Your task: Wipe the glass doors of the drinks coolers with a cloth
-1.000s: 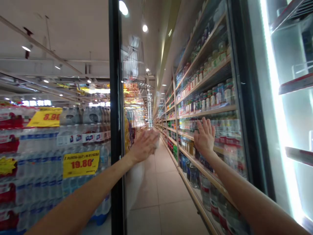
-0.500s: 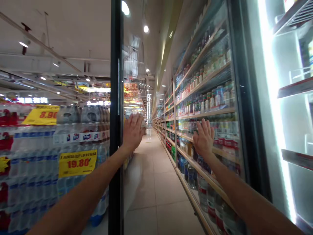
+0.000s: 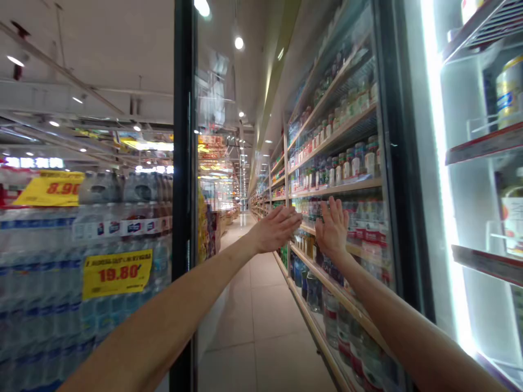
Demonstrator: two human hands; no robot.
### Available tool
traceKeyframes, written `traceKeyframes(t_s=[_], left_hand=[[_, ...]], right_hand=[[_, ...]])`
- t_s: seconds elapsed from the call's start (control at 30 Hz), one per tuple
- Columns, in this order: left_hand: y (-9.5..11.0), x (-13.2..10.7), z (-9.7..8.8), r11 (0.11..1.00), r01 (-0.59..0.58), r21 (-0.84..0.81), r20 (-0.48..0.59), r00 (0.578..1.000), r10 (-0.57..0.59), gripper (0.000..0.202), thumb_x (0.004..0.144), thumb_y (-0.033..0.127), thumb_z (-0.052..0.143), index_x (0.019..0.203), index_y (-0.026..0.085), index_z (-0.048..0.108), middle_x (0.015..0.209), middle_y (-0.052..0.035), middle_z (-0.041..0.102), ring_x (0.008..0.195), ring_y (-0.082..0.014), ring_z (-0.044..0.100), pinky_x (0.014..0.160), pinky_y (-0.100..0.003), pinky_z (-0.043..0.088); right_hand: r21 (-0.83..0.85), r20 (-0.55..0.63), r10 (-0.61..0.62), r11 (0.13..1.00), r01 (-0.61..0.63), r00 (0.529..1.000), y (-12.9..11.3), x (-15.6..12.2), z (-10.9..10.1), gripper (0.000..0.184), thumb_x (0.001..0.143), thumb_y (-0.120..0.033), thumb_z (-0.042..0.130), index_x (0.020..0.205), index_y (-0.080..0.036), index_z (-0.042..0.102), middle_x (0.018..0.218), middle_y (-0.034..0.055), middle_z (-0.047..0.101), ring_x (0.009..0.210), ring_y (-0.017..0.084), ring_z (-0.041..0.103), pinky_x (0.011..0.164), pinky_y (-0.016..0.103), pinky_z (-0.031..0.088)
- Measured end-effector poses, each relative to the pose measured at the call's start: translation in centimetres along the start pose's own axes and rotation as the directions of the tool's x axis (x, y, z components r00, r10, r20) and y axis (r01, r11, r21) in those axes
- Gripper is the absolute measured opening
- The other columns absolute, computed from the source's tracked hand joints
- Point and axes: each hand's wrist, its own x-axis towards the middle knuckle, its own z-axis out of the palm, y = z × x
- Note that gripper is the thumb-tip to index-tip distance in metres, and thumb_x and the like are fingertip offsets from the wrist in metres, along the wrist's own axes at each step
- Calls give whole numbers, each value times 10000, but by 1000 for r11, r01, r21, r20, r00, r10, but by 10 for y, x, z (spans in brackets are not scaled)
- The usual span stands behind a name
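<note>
An open glass door point(image 3: 245, 305) with a dark frame point(image 3: 184, 163) fills the middle of the view. My left hand point(image 3: 277, 228) is stretched out in front of the glass, fingers extended toward the right. Beside it, my right hand point(image 3: 333, 228) is raised with its palm toward the glass and fingers pointing up. Both hands hold nothing. The right palm appears to lie on the glass; whether the left one touches it I cannot tell. Through the pane show shelves of bottles point(image 3: 353, 163).
Lit cooler shelves point(image 3: 482, 144) with a yellow can point(image 3: 510, 90) stand at the right. Stacked packs of water bottles point(image 3: 44, 283) with yellow price signs point(image 3: 117, 273) are at the left. A tiled aisle floor point(image 3: 278, 359) runs away behind the glass.
My left hand has moved right, from near the door's left frame to beside my right hand. The view has turned slightly right, showing more of the cooler shelves.
</note>
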Motion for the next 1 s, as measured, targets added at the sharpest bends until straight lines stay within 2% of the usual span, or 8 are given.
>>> traceKeyframes(t_s=[0.07, 0.2, 0.3, 0.37, 0.5, 0.63, 0.83, 1.0], left_hand=[[0, 11, 1, 1000, 3, 9, -17, 1000, -3, 424, 896, 282, 388, 1306, 177, 408, 1374, -81, 430, 1320, -230, 302, 1102, -421, 231], [-6, 27, -2, 887, 460, 31, -200, 872, -446, 475, 895, 290, 384, 1317, 74, 376, 1385, -174, 386, 1325, -319, 267, 1070, -521, 235], [-1, 26, 1, 994, 110, 16, -69, 992, -108, 442, 902, 288, 366, 1320, 147, 390, 1372, -114, 426, 1318, -254, 308, 1093, -453, 236], [0, 25, 4, 1000, -22, -7, -27, 999, 21, 429, 906, 281, 357, 1323, 183, 386, 1377, -83, 430, 1325, -221, 301, 1105, -427, 224], [-14, 29, 7, 955, 291, -57, -188, 936, -296, 578, 879, 338, 416, 1367, 68, 262, 1432, -195, 305, 1365, -274, 196, 1091, -473, 236], [-21, 16, 6, 944, 318, -90, -229, 916, -330, 737, 818, 376, 508, 1379, 25, 185, 1445, -244, 235, 1379, -276, 146, 1088, -455, 249], [-25, -42, -1, 843, 534, 65, -204, 834, -513, 811, 799, 542, 467, 1390, 43, 223, 1450, -203, 260, 1374, -301, 156, 1102, -488, 159], [-28, -57, -3, 825, 556, 102, -187, 825, -533, 744, 850, 559, 359, 1398, 72, 234, 1461, -167, 253, 1382, -263, 140, 1109, -467, 136]], right_hand=[[4, 15, -28, 1000, 28, 999, 1, 0, -3, 473, 875, -276, 362, 1335, -171, 404, 1425, 123, 352, 1361, 244, 216, 1072, 492, 222], [23, 15, -64, 998, 64, 998, 5, 0, -7, 462, 878, -272, 355, 1324, -172, 417, 1415, 122, 370, 1358, 235, 228, 1071, 478, 237], [46, 16, -51, 998, 50, 999, 7, -2, -9, 466, 876, -268, 351, 1331, -186, 409, 1404, 114, 387, 1351, 235, 248, 1064, 482, 251], [73, 17, -48, 996, 46, 999, 5, -2, -12, 475, 879, -256, 346, 1349, -197, 382, 1397, 113, 398, 1342, 233, 270, 1061, 492, 255], [207, -66, -167, 962, 177, 984, -18, 13, -15, 497, 879, -188, 322, 1375, -210, 334, 1403, 108, 389, 1334, 207, 291, 1064, 475, 274], [341, -66, -366, 866, 365, 928, -62, 45, -7, 469, 886, -188, 301, 1348, -171, 382, 1385, 117, 405, 1325, 176, 302, 1052, 392, 332], [105, 119, -334, 941, 323, 935, -116, 80, 11, 383, 883, -351, 440, 1262, -327, 482, 1383, 75, 401, 1314, 257, 291, 1056, 540, 209], [44, 182, -203, 979, 199, 962, -70, 100, 2, 403, 886, -300, 437, 1286, -339, 448, 1450, 32, 311, 1349, 216, 224, 1078, 499, 170]])
